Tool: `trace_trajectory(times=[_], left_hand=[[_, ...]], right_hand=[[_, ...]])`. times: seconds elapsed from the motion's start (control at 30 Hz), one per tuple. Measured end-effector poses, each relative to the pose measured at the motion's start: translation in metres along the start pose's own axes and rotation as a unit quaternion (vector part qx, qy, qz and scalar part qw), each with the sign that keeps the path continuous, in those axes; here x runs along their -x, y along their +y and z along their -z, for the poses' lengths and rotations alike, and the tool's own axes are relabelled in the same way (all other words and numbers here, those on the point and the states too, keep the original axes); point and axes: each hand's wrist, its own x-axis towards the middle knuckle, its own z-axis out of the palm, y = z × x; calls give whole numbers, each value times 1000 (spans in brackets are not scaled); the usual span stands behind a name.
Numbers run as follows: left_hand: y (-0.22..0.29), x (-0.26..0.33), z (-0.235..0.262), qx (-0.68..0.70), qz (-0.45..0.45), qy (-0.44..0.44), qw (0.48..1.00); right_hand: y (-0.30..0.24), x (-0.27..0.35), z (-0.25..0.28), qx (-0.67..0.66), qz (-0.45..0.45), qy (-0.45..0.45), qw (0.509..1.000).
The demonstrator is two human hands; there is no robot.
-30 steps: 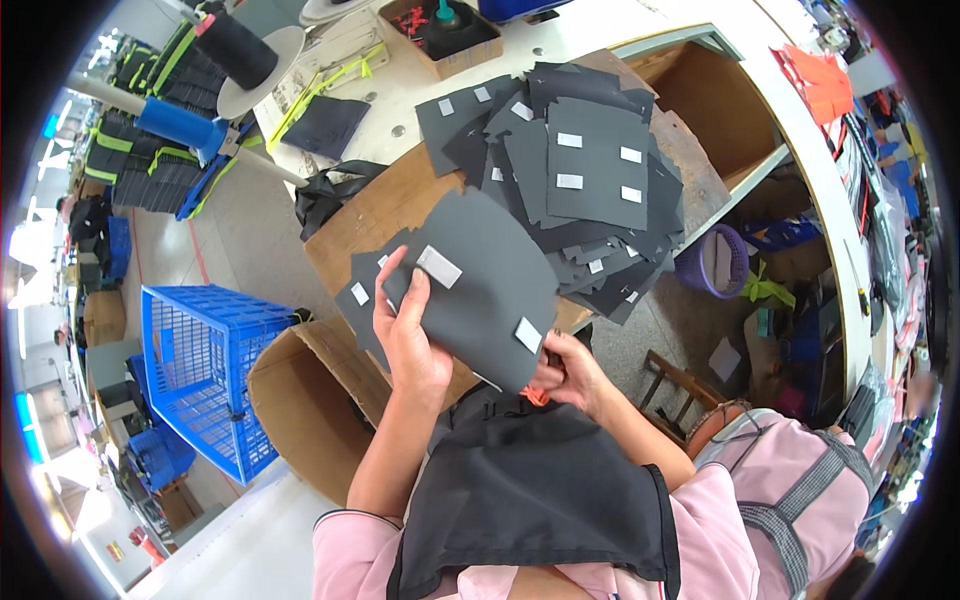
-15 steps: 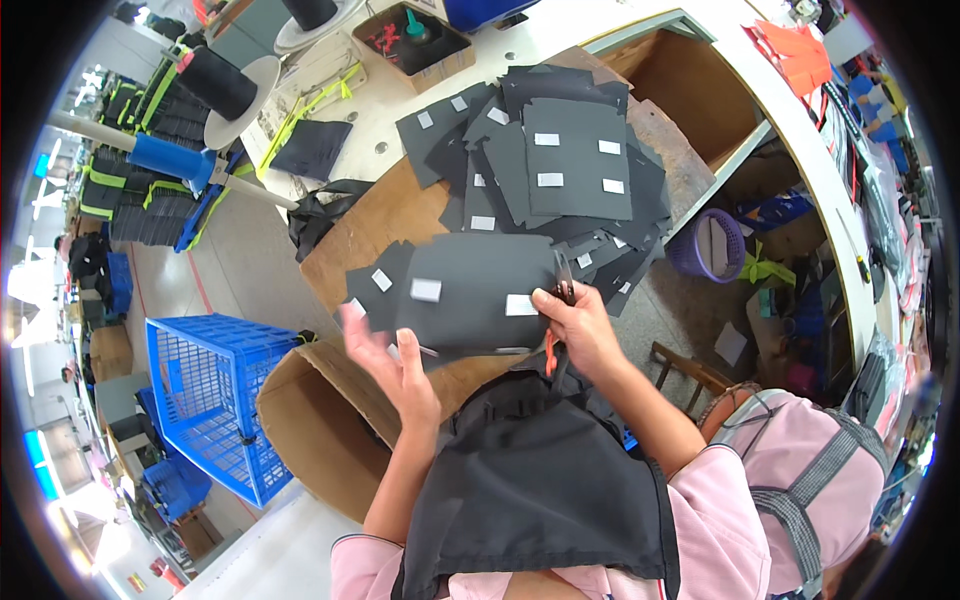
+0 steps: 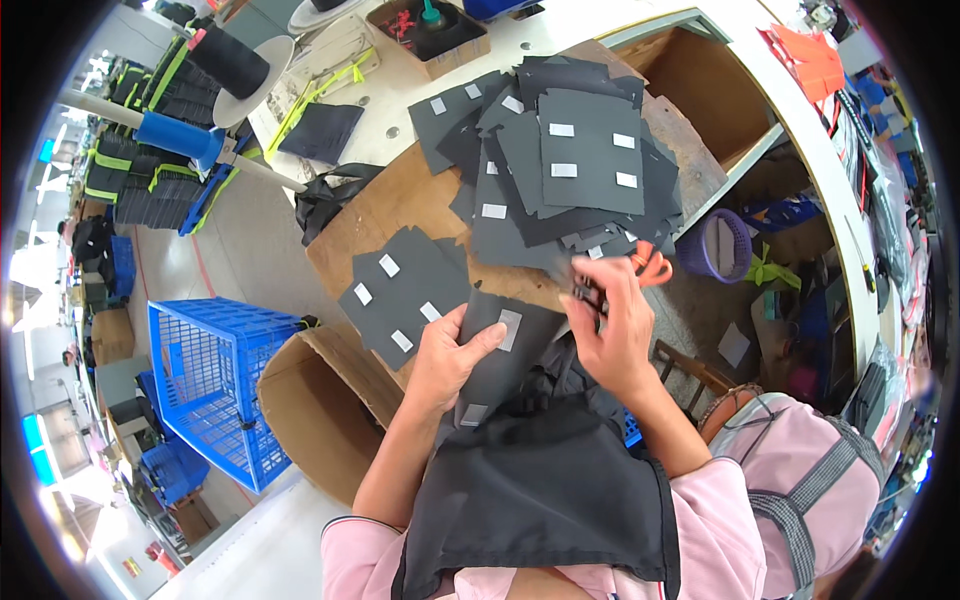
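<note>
As R hand (image 3: 618, 325) blurs, scissors (image 3: 658, 270) (orange) pt. hidden

Bright; glare (image 3: 95, 515) at left (edges bent, perhaps blurred).

Dark panels (image 3: 592, 190) on a brown board (image 3: 385, 208)

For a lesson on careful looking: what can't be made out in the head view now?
In the head view:
Orange-handled tool: working end, blurred and partly covered by the right hand.
Held dark sheet: underside, facing away.
Left hand: some fingertips, behind that sheet.
Pile of dark sheets: lower sheets' faces, covered by upper ones.
</note>
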Motion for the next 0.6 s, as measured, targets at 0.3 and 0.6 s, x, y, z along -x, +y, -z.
trace_trajectory(times=[0.3, 0.6], left_hand=[[5, 1, -5, 21, -15, -5, 1000], [9, 3, -4, -1, -17, 12, 1000]], right_hand=[[-4, 29, -7, -43, 12, -74, 996], [4, 34, -9, -64, 27, -12, 998]])
